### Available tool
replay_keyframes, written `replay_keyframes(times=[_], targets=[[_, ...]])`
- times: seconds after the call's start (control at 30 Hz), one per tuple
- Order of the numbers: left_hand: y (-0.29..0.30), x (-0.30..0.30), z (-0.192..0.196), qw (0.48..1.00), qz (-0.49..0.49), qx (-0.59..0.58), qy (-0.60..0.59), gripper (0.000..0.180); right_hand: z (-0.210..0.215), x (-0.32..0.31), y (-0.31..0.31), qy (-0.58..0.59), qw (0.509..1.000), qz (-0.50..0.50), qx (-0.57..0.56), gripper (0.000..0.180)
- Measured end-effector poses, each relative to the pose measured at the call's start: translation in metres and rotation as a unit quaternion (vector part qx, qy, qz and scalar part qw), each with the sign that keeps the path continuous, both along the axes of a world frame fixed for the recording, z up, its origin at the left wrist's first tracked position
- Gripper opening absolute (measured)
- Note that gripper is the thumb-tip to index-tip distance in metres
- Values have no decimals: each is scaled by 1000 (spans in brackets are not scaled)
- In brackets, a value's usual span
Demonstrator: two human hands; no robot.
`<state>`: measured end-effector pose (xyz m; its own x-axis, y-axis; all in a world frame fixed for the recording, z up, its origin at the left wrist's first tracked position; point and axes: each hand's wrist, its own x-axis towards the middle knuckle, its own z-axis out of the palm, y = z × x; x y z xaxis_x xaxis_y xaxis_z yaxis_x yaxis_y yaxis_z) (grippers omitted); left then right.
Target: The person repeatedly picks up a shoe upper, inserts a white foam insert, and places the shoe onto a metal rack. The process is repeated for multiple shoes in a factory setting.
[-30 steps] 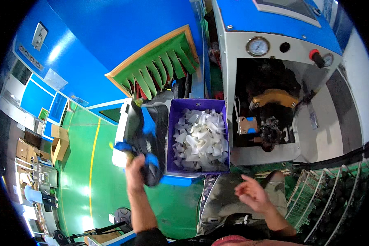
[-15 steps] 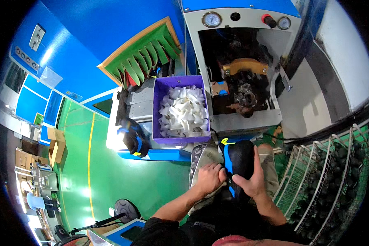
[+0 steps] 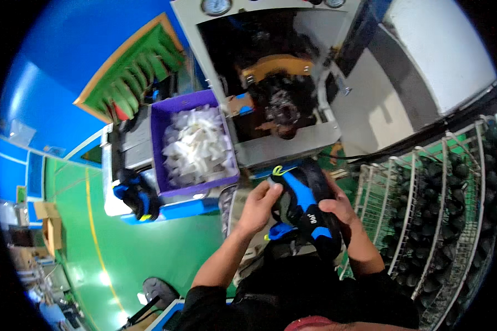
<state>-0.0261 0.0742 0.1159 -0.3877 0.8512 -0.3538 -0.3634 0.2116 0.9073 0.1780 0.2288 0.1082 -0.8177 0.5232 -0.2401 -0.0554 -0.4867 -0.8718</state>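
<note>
- I hold a black and blue shoe [image 3: 306, 212] between both hands, just above my lap.
- My left hand [image 3: 258, 207] is curled round the shoe's left edge, thumb and fingers closed on the rim near a small yellow-green loop [image 3: 276, 170].
- My right hand [image 3: 339, 208] grips the other side, fingers wrapped over the black upper; the shoe sits between my two palms, its blue stripe facing up at me.
- Left of my left hand, past a blue ledge [image 3: 171, 209], another black and blue shoe [image 3: 138, 196] lies on a grey work surface [image 3: 128, 146].
- Just beyond my left hand stands a purple bin [image 3: 159, 135] filled with white plastic inserts [image 3: 196, 146].
- Straight ahead of both hands is a grey machine [image 3: 292, 146] with an open, dark chamber holding an orange part [image 3: 270, 65]; a round gauge [image 3: 215, 5] sits at its top.
- Right of my right hand, a wire rack [image 3: 425, 204] holds rows of dark shoes [image 3: 458, 182].
- Farther left of the bin, a wooden-framed holder carries green shoe forms [image 3: 135, 80] against a blue wall [image 3: 55, 60].
- The floor [image 3: 127, 248] to my left is green with a yellow line [image 3: 91, 220].
</note>
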Motion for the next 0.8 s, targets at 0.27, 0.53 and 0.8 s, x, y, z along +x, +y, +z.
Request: replay_keyframes(times=[0.27, 0.53, 0.8], targets=[[30, 5, -14, 967, 33, 220, 121, 34, 112, -79, 88, -75, 961, -40, 263, 99], [124, -24, 5, 962, 123, 230, -79, 26, 158, -184, 144, -243, 846, -33, 474, 103], [118, -30, -29, 959, 190, 172, -118, 26, 141, -250, 142, -414, 660, 68, 623, 109]])
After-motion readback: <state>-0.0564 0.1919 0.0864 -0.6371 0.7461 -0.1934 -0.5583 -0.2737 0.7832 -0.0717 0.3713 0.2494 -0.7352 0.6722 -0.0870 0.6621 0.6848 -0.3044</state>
